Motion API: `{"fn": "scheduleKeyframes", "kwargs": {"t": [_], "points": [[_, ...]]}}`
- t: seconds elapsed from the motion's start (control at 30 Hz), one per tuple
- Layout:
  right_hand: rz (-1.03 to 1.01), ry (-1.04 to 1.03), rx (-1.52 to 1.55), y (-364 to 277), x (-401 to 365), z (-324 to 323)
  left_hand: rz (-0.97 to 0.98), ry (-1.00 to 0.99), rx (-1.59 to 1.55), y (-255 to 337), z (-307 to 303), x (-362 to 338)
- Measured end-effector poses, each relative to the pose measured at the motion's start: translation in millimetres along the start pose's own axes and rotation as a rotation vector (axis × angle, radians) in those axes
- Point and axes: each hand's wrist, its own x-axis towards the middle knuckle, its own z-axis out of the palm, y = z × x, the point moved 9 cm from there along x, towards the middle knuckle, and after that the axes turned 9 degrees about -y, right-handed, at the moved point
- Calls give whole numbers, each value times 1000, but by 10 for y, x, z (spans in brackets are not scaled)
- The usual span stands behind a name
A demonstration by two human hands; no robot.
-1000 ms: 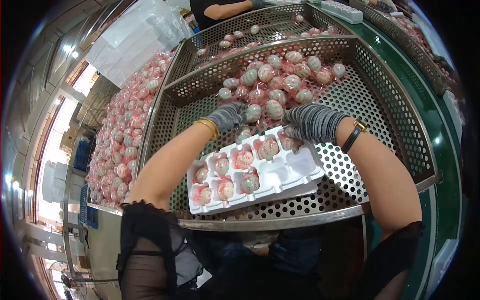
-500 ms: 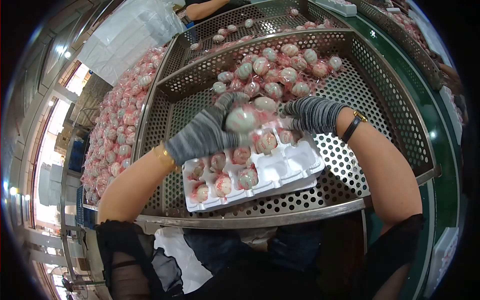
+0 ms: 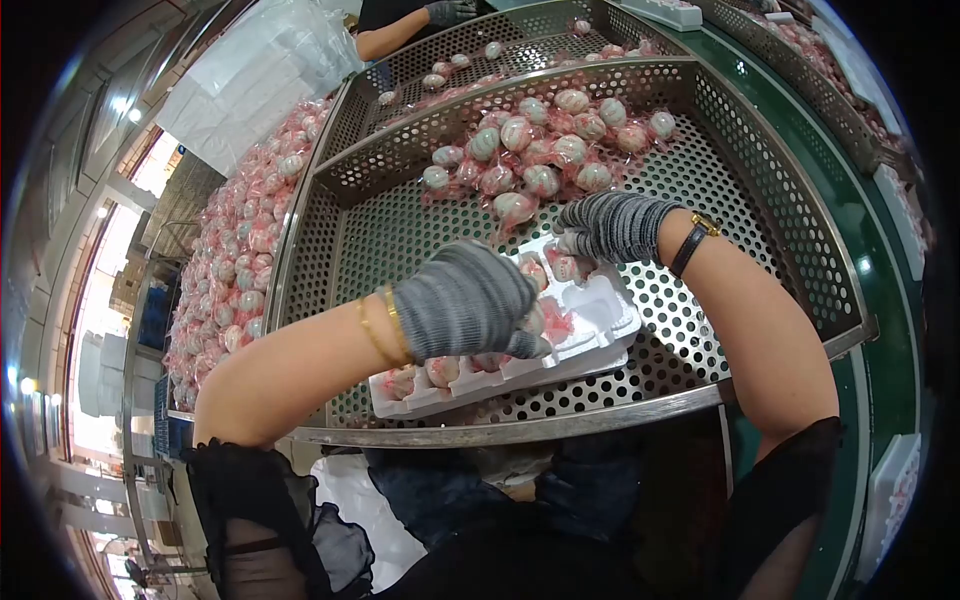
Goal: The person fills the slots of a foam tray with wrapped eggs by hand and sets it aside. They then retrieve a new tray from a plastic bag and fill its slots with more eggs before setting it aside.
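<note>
My left hand [image 3: 465, 305], in a grey striped knit glove, is closed over the front row of a white foam egg tray [image 3: 600, 312]. A wrapped egg [image 3: 536, 322] shows partly beneath its fingertips, with red-printed film spreading to the right. Gloved the same way, my right hand [image 3: 615, 228] curls its fingers onto another wrapped egg [image 3: 567, 268] at the tray's back right. More wrapped eggs sit in the tray's left cells, partly hidden by my left hand. Bare cells show at the tray's right front.
A perforated metal bin [image 3: 385, 215] holds the tray and a heap of wrapped eggs [image 3: 570, 150]. Many more wrapped eggs [image 3: 235, 250] are piled left. A green conveyor [image 3: 800, 140] runs along the right. Another person's gloved hand [image 3: 450, 13] is at the top.
My left hand has moved down from near the heap to the tray's front row with its egg. My right hand stays by the back right corner, shifted slightly left.
</note>
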Motion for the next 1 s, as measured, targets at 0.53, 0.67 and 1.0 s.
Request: {"fn": "scheduleKeyframes", "kwargs": {"t": [0.53,0.67,1.0], "points": [[-15,-8,44,-23,72,37,98,70,-390,-121,231,116],[-19,-40,89,-23,66,76,42,-132,-278,-7,465,394],[-101,81,-131,-23,36,-69,-167,471,-918,-1568,231,738]]}}
